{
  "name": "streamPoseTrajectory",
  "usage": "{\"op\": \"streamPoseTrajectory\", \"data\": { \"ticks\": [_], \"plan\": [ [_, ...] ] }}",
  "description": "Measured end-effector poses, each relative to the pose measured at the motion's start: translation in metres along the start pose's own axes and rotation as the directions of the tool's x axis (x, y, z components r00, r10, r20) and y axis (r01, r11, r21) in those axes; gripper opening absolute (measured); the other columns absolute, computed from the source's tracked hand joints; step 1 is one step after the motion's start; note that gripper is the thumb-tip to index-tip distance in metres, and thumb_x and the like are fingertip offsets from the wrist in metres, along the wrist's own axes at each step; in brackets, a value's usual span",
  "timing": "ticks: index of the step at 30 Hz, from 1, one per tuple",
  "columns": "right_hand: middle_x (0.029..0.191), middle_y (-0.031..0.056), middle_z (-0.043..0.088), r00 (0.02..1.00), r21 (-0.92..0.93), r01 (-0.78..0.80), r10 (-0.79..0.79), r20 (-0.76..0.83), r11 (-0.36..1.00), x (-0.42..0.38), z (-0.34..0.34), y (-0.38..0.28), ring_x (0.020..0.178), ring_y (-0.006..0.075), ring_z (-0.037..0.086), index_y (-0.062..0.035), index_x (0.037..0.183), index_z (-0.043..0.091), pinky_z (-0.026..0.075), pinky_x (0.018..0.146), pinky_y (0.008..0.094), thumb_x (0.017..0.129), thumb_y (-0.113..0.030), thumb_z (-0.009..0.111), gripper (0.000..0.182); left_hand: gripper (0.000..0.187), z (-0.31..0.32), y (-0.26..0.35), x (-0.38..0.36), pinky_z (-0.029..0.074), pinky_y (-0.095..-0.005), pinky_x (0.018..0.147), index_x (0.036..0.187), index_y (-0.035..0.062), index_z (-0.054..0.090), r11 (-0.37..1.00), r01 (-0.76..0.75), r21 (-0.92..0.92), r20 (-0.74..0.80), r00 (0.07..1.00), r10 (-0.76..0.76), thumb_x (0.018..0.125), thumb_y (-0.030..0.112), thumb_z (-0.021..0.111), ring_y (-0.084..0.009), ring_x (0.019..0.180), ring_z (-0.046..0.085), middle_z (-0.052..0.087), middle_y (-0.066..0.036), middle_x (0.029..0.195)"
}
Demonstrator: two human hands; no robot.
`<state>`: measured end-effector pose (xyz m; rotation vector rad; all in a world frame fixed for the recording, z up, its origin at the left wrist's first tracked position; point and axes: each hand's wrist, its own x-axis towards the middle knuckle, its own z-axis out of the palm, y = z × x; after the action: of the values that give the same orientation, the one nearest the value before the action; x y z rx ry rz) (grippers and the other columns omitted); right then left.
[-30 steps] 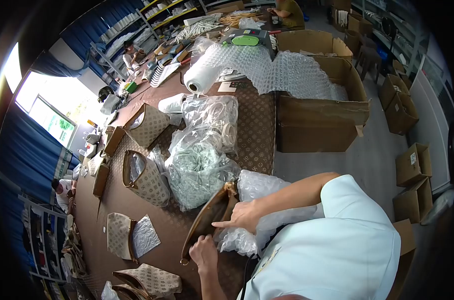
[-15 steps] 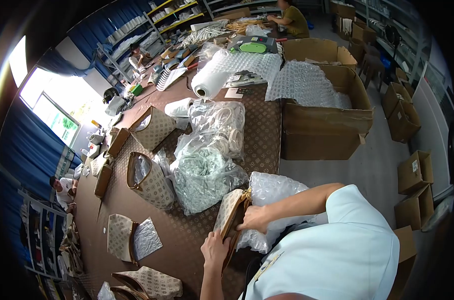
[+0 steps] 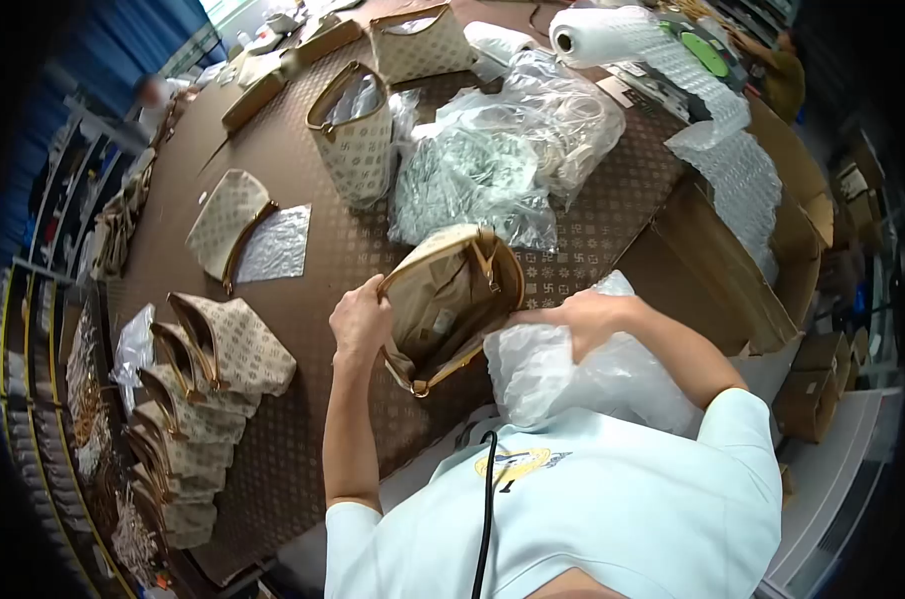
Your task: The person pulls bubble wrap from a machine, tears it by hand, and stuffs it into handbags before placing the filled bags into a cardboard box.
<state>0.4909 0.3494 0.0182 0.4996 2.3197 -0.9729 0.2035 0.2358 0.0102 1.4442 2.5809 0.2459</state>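
Note:
An open handbag point(image 3: 443, 299) with a beige lining, brown trim and a zip is tilted so that I look into it. My left hand point(image 3: 361, 321) is closed on its left rim, fingers partly hidden behind the edge. At the opposite rim is my right hand point(image 3: 590, 315), its fingertips pinching the bag's edge. Crumpled bubble wrap point(image 3: 532, 371) lies under and around the right wrist, against my shirt. Just beyond the handbag sits a clear plastic bag of pale green material point(image 3: 472, 180).
Several patterned handbags point(image 3: 235, 339) stand in a row at left on the brown table point(image 3: 313, 439). Another handbag point(image 3: 223, 225) lies beside a silvery sheet point(image 3: 275, 245). A bubble wrap roll point(image 3: 597, 38) trails into a cardboard box point(image 3: 692, 265) at right. A person point(image 3: 780, 75) works at far right.
My view has turned down and left. The handbag now has its mouth spread wide toward me, one hand at each side; earlier it was narrower and seen from the side.

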Motion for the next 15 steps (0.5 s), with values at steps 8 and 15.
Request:
{"op": "streamPoseTrajectory", "data": {
  "ticks": [8, 15],
  "plan": [
    [0.113, 0.0113, 0.059, 0.947, 0.772, 0.304, -0.091, -0.306, 0.558, -0.015, -0.058, -0.009, 0.104, 0.0201, 0.056, 0.0010, 0.120, 0.052, 0.043, 0.092, 0.0312, 0.067, -0.030, 0.079, 0.067, 0.021, 0.038, -0.018, -0.037, 0.049, -0.0463, 0.072, 0.096, 0.0054, 0.053, 0.979, 0.065, -0.193, 0.100, 0.994, -0.046, 0.083, 0.023, 0.051, -0.0377, 0.084, 0.062, 0.064, -0.019, 0.086],
    [0.105, 0.0034, 0.062, 0.996, 0.878, 0.027, -0.085, 0.016, 0.479, 0.109, -0.037, 0.034, 0.097, 0.0117, 0.055, -0.0056, 0.107, 0.065, 0.042, 0.085, 0.0269, 0.083, -0.033, 0.064, 0.037, 0.033, 0.041, -0.056, -0.043, 0.045, -0.0493, 0.079, 0.107, 0.0053, 0.056, 0.909, 0.230, -0.347, 0.058, 0.973, -0.224, 0.083, 0.024, 0.043, -0.0383, 0.092, 0.059, 0.063, -0.021, 0.094]
  ]
}}
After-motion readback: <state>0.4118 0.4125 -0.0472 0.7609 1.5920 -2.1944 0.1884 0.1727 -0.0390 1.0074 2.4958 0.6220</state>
